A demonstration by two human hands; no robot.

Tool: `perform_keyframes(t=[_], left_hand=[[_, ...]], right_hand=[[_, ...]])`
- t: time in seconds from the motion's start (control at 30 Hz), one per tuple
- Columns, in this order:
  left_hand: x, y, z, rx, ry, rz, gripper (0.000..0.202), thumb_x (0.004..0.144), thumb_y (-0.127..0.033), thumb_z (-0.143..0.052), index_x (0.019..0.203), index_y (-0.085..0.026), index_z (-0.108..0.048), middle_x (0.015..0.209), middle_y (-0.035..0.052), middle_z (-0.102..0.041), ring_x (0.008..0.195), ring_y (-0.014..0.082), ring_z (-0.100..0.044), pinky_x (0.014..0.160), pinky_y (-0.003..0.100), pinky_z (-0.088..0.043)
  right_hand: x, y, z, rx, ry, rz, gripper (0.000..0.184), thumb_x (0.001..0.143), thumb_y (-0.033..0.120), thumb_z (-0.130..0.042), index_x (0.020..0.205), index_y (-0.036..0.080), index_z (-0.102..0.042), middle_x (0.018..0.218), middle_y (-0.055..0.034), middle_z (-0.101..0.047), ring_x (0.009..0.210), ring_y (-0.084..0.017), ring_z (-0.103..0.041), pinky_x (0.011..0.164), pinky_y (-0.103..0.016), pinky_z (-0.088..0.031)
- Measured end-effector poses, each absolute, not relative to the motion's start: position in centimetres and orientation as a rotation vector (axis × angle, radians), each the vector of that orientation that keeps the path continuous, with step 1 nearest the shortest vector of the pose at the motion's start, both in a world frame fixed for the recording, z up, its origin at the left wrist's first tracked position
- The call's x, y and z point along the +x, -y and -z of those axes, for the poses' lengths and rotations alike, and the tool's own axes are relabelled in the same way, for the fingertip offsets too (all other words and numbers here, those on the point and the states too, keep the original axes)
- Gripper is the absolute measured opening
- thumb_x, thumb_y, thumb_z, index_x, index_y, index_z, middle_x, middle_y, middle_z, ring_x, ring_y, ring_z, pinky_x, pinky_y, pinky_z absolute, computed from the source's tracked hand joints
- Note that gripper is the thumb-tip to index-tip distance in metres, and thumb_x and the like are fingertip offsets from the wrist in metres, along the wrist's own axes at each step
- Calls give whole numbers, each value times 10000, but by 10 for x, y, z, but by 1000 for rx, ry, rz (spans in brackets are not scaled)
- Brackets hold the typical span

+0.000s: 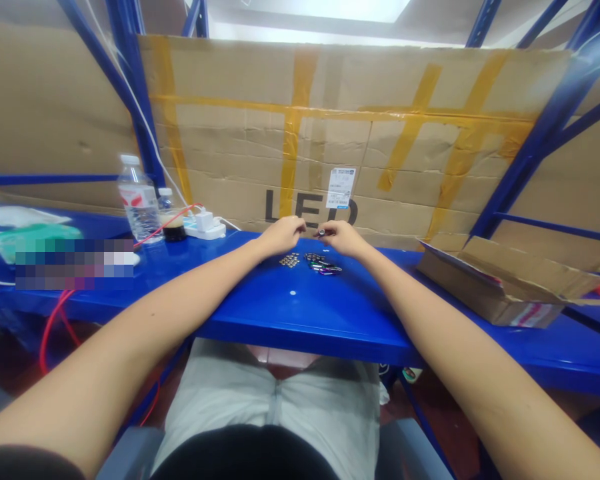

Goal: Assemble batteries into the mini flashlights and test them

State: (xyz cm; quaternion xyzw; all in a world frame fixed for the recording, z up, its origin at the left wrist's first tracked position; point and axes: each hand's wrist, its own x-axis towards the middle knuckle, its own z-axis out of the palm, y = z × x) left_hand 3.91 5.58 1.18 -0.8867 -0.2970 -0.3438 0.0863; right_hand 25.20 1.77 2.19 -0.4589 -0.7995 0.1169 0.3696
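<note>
Both hands are over the far part of the blue tabletop. My left hand has its fingers curled together; what they hold, if anything, is too small to make out. My right hand pinches a small dark piece with a round, shiny end, pointing toward the left hand. Below the left hand lies a cluster of small brassy metal pieces. Just right of it, under the right hand, sits a pile of shiny coloured metal pieces, green, purple and dark. Their exact kind is unclear.
A large cardboard box stands upright behind the table. At the left are a water bottle, a smaller bottle of dark liquid and a white power strip. An open cardboard box lies right. Blue rack posts flank the table.
</note>
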Motion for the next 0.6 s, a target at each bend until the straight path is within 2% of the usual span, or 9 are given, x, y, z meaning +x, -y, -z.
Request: perform_keyframes(t=[0.23, 0.4, 0.6], left_hand=[[23, -84, 5, -2838, 1166, 546, 292, 823, -101, -559, 989, -179, -786, 1041, 75, -786, 978, 206, -712, 908, 286, -515], [25, -83, 6, -2914, 1154, 525, 197, 826, -191, -620, 910, -196, -799, 982, 63, -794, 926, 206, -718, 864, 272, -516], [29, -82, 7, -2883, 1211, 523, 195, 796, -156, -604, 843, -186, -790, 883, 56, -786, 823, 188, -703, 763, 253, -507]], right_hand=[[265, -22, -16, -1407, 1847, -554, 54, 724, 112, -710, 776, 110, -725, 749, -61, -722, 694, -157, -620, 727, -290, -497], [274, -24, -6, -1415, 1879, -800, 169, 666, 36, -710, 800, 130, -755, 833, -70, -769, 764, -166, -659, 780, -283, -528], [275, -28, -7, -1409, 2066, -612, 273, 664, -2, -649, 826, 152, -805, 845, -44, -788, 778, -170, -673, 798, -278, -526]])
